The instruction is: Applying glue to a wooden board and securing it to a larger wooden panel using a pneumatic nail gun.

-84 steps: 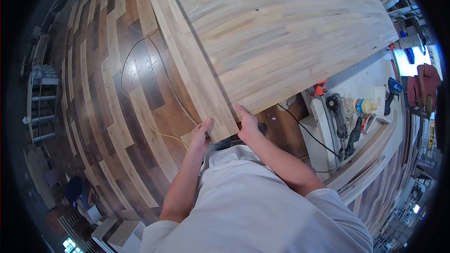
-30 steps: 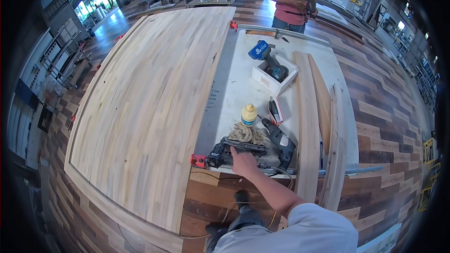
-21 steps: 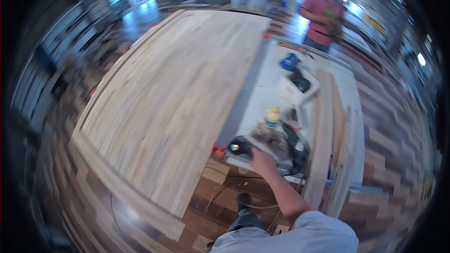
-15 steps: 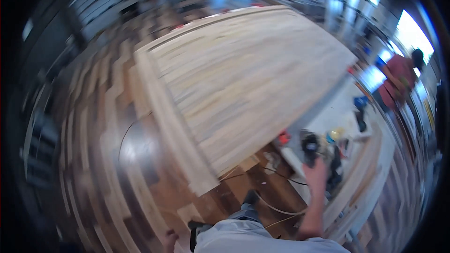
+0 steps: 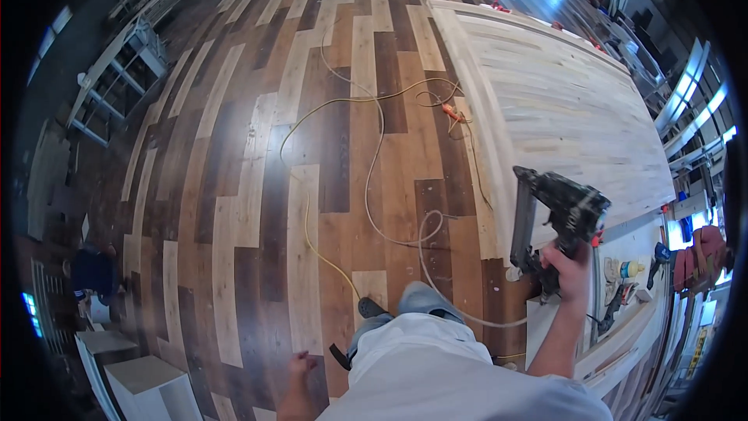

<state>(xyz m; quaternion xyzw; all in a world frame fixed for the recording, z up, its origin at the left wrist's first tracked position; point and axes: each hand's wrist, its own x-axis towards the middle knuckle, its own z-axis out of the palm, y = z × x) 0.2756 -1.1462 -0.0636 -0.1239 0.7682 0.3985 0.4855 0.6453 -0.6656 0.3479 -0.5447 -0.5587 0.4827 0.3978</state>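
Note:
In my right hand point(image 5: 567, 269) is a black nail gun point(image 5: 573, 203), gripped by its handle and raised over the near right edge of the large pale wooden panel point(image 5: 561, 97). Its long magazine stands on the left side of the grip. My left hand point(image 5: 302, 362) hangs low beside my left leg, above the plank floor, with its fingers curled in and nothing seen in them. A pale air hose point(image 5: 374, 210) loops across the floor and runs toward the right, below the nail gun; where it ends is hidden.
A yellow cord point(image 5: 312, 245) with an orange connector point(image 5: 452, 111) lies on the plank floor. At right, a white worktop point(image 5: 619, 248) bears a blue drill point(image 5: 661, 253), a yellow-labelled bottle point(image 5: 629, 268) and another black tool point(image 5: 612, 310). Another person point(image 5: 701, 257) stands beyond. White cabinets point(image 5: 148, 374) stand lower left.
My view has swung left, so the panel now sits at the right. The nail gun has come up off the worktop in my right hand. My left hand still hangs low.

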